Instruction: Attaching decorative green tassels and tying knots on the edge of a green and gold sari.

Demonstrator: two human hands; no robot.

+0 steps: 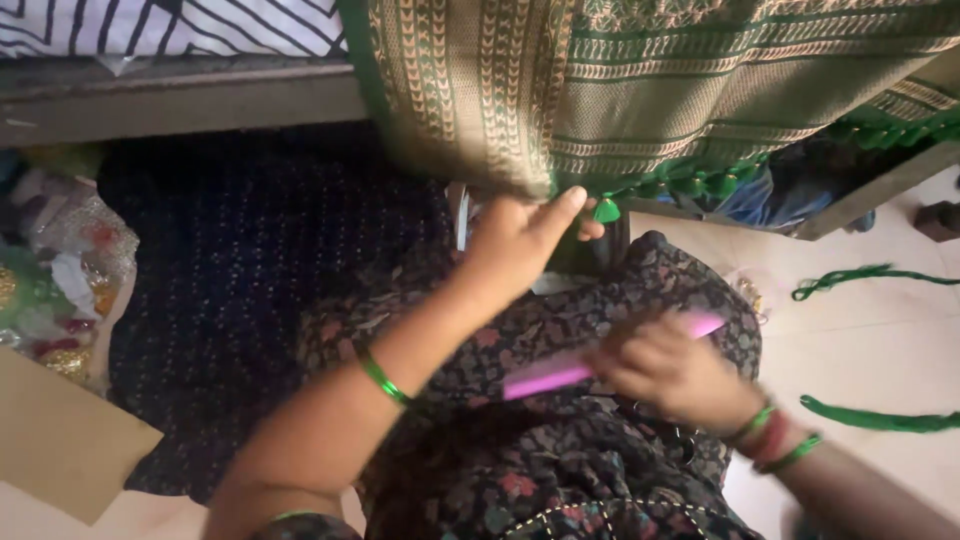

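Over the lap, left hand (520, 245) pinches green tassel (606, 211) on hanging cloth (640, 90); right hand (668, 370), below, grips pink comb (560, 375).

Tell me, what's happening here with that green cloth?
A seated person's left hand pinches the tasselled edge of a green and gold woven cloth hanging from above, fingers at a green tassel. The right hand holds a pink comb over the lap. Loose green thread bundles lie on the floor.
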